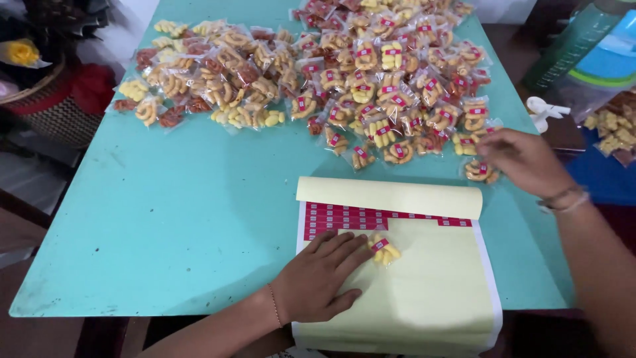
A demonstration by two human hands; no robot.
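Note:
My left hand lies flat, fingers together, on a yellow sticker sheet with rows of red stickers near its top. Its fingertips touch a small clear snack packet that carries a red sticker. My right hand reaches to the right edge of the labelled heap, its fingers curled at a packet of ring snacks. A large pile of labelled packets covers the far middle of the turquoise table. Unlabelled packets lie in a pile at the far left.
A woven basket with a yellow flower stands off the table's left side. To the right are a white plastic piece, a green and blue bag and more loose snacks in a bag. The sheet overhangs the table's near edge.

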